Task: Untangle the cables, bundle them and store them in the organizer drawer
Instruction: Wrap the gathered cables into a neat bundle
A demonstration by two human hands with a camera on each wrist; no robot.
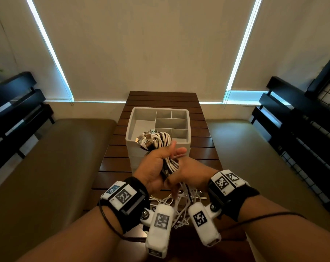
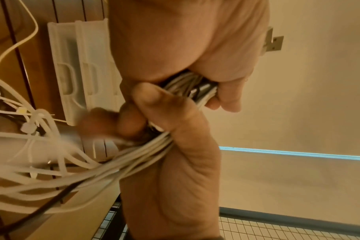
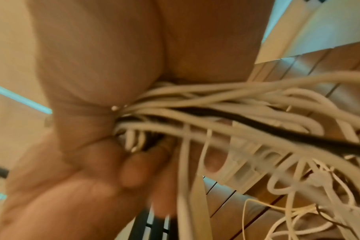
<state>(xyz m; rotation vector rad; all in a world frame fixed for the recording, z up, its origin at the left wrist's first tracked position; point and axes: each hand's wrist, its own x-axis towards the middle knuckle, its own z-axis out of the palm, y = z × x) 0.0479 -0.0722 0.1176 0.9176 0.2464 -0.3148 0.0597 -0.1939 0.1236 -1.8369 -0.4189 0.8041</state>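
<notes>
A bundle of cables (image 1: pixel 161 141), mostly white with a black one, is held upright above the table's near half. Its metal USB plugs (image 1: pixel 147 138) fan out at the top, in front of the organizer (image 1: pixel 186 127). My left hand (image 1: pixel 156 165) grips the bundle's middle, thumb raised. My right hand (image 1: pixel 190 173) grips the same cables just below and to the right. Loose tails (image 1: pixel 179 203) hang from both hands onto the table. The left wrist view shows my left hand (image 2: pixel 175 162) wrapped round the strands (image 2: pixel 134 155). In the blurred right wrist view my right hand (image 3: pixel 72 186) clutches them (image 3: pixel 216 110).
The white organizer has open top compartments and stacked drawers (image 2: pixel 82 65) below, and stands mid-table on the dark slatted wood (image 1: pixel 160 99). Padded benches (image 1: pixel 46 157) flank the table on both sides. Black rails (image 1: pixel 18 95) and a wire grid (image 1: pixel 311 167) line the outer edges.
</notes>
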